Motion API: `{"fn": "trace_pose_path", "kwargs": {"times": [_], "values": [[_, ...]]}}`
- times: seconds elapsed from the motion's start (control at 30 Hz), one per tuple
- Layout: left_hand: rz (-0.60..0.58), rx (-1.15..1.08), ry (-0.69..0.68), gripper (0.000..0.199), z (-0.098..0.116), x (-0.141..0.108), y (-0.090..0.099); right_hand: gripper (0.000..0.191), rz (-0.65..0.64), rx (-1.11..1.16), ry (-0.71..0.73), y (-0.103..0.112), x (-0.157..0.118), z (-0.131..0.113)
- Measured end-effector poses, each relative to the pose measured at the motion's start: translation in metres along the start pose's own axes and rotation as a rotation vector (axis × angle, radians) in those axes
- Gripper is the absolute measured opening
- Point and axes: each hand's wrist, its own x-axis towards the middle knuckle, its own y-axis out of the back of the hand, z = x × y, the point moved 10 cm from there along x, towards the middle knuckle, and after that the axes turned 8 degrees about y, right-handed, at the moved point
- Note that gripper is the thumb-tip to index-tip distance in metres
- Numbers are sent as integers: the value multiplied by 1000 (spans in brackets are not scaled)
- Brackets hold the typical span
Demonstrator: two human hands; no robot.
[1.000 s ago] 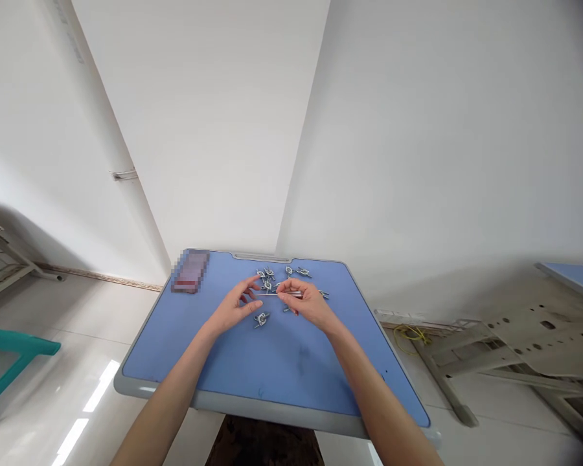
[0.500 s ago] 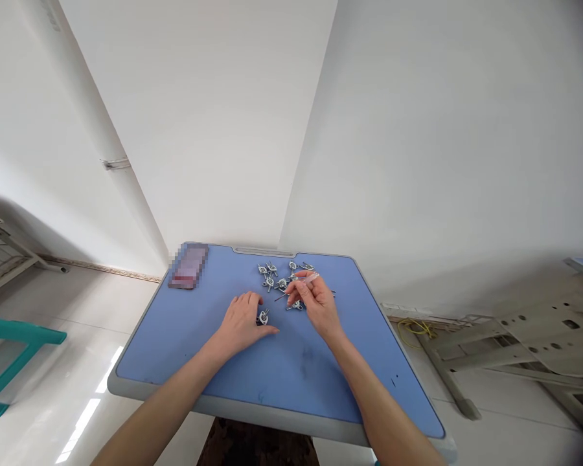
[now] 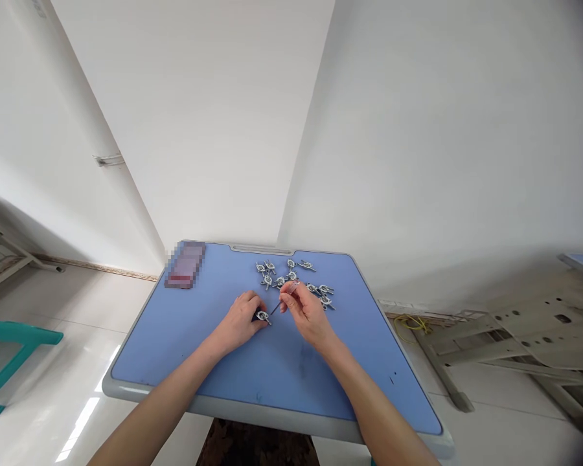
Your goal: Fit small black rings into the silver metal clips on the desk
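My left hand (image 3: 244,318) is closed around a small silver metal fitting (image 3: 263,316), pinched between thumb and fingers just above the table. The fitting has an oval plate with a thin lever jutting out. In my right hand (image 3: 305,314) is a screwdriver with a clear handle (image 3: 293,287). Its thin dark shaft (image 3: 276,307) points down and left, with the tip close beside the held fitting; whether they touch I cannot tell. Behind my hands lie several similar metal fittings (image 3: 268,279), spread loosely, with more to the right (image 3: 324,290). My right hand partly covers the group.
The work lies on a blue table (image 3: 282,382) with a grey rim. A blurred-out phone-like object (image 3: 185,266) is at its far left corner. White walls rise behind. A green stool (image 3: 22,333) stands to the left, a tipped desk frame (image 3: 519,336) to the right.
My left fingers have closed on the fitting and turned it, so its lever points down and right. My right hand has moved left and nearer, bringing the screwdriver tip to the fitting.
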Motion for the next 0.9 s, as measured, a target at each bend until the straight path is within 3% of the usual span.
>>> {"fn": "trace_pose_path", "kwargs": {"times": [0.53, 0.8, 0.9], "values": [[8, -6, 27, 13, 1, 0, 1, 13, -85, -103, 106, -14, -3, -6], [26, -25, 17, 11, 0, 1, 0, 12, -63, -194, 200, -16, 0, -23], [16, -41, 29, 10, 1, 1, 1, 18, -21, -209, 173, -11, 2, -20]]}}
